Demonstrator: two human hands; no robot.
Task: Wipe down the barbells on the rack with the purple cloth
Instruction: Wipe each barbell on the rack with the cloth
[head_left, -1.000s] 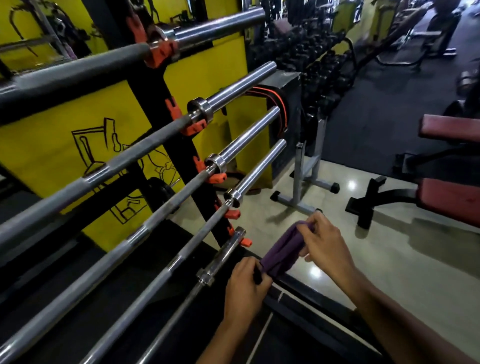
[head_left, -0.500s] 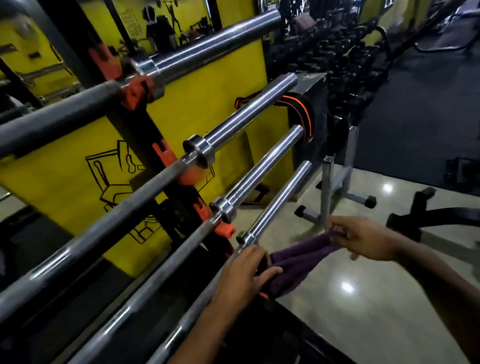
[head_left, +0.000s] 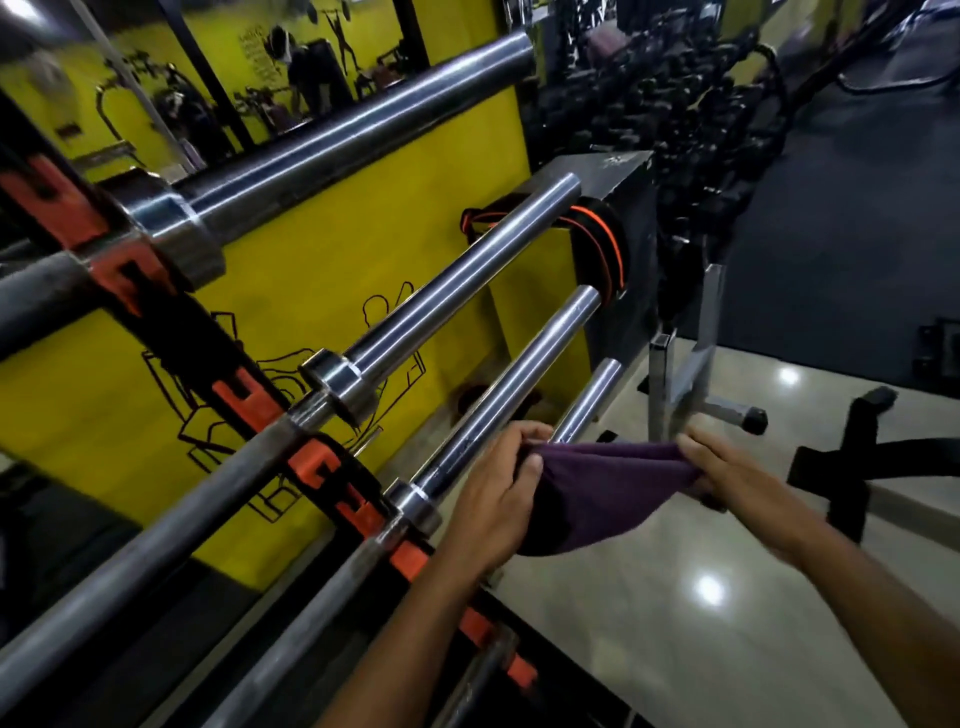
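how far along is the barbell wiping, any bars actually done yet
Nothing shows as finished; the frame cannot tell wiped bars from unwiped. In hand: the left hand and right hand stretch the purple cloth between them, in front of the fourth sleeve down; contact is unclear. Left: apparently every barbell on the rack, including the top barbell.

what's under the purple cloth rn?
The cloth, stretched between left hand and right hand, drapes over the lowest visible barbell sleeve. The sleeve's covered stretch is hidden.

Black rack (head_left: 171, 332) with orange hooks (head_left: 236, 395) carries chrome barbells (head_left: 457, 296) (stacked, sleeves jutting right); pale floor (head_left: 675, 623) beneath rack.
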